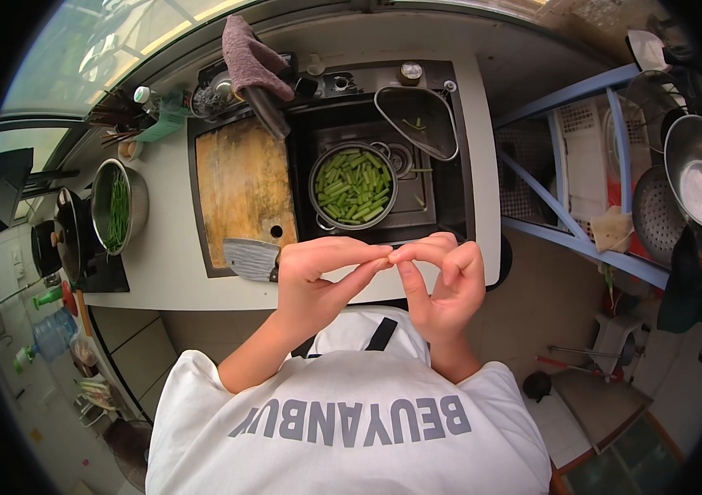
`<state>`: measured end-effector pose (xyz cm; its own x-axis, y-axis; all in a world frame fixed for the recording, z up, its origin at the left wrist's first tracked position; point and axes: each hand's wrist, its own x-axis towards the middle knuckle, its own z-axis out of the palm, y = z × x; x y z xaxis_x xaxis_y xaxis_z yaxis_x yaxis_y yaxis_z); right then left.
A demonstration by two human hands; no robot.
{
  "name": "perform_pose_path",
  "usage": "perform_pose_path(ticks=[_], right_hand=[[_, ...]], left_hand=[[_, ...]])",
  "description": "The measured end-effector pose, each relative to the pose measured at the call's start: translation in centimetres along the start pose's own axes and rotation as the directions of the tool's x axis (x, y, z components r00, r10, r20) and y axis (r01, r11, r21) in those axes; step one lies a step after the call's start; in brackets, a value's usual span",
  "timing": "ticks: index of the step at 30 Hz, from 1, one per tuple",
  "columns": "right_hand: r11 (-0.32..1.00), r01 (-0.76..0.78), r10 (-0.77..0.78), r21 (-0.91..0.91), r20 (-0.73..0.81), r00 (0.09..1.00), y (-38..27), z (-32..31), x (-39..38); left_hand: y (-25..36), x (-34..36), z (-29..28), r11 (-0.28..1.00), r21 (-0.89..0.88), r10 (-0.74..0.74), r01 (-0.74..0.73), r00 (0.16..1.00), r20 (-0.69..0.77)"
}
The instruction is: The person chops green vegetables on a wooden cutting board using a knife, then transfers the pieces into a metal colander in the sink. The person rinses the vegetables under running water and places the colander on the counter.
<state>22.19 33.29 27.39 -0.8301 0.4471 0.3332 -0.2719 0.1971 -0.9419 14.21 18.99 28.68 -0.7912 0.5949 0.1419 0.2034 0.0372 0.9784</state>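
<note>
Above the counter's front edge, my left hand (318,271) and my right hand (447,289) meet fingertip to fingertip. Both are closed in a pinch; whatever lies between the tips is too small to make out. Just beyond them, a metal pot (319,219) sits in the dark sink (417,216), filled with cut green stem pieces (356,183). Left of the sink lies a worn wooden cutting board (239,177). A cleaver (249,258) rests across its near edge, beside my left hand.
A triangular strainer basket (417,124) with a few green bits sits at the sink's far right corner. A brownish cloth (252,62) hangs over the faucet. A steel bowl (138,210) of thin greens (118,210) stands left. At right is a blue rack (565,210) with pans.
</note>
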Motion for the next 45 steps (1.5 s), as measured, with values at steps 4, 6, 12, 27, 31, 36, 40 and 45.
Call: perform_pose_path(ticks=[4,6,12,27,31,36,40,45], right_hand=[[0.962,0.16,-0.137,-0.223,0.112,0.984,-1.0,-0.3,1.1],[0.92,0.264,-0.225,-0.29,0.161,0.961,-1.4,-0.3,1.6],[0.846,0.377,-0.282,-0.377,0.284,0.916,-2.0,0.1,2.2],[0.921,0.293,-0.259,-0.256,0.158,0.953,-2.1,0.9,1.3],[0.941,0.258,-0.236,-0.22,0.125,0.964,-2.0,1.1,0.8],[0.976,0.193,-0.183,-0.098,0.103,0.978,-1.6,1.2,0.4],[0.982,0.036,-0.053,0.185,0.083,0.995,-1.3,1.5,0.0],[0.772,-0.254,0.246,0.582,0.096,0.965,-0.5,1.7,-0.8]], left_hand=[[0.6,0.4,-1.2,0.947,0.25,0.197,-0.203,0.979,0.052],[1.3,0.6,-1.7,0.91,0.315,0.258,-0.27,0.963,0.082],[2.3,0.9,-2.6,0.799,0.466,0.333,-0.38,0.925,0.183],[2.7,0.5,-2.5,0.925,0.312,0.215,-0.217,0.976,0.04],[2.4,0.3,-2.3,0.959,0.207,0.2,-0.193,0.98,-0.01],[2.3,0.0,-2.4,0.998,0.031,0.056,-0.056,0.998,-0.011],[1.6,-0.9,-2.0,0.905,-0.392,-0.16,0.165,0.986,0.045],[1.6,-0.9,-1.3,0.564,-0.736,-0.362,0.375,0.913,0.188]])
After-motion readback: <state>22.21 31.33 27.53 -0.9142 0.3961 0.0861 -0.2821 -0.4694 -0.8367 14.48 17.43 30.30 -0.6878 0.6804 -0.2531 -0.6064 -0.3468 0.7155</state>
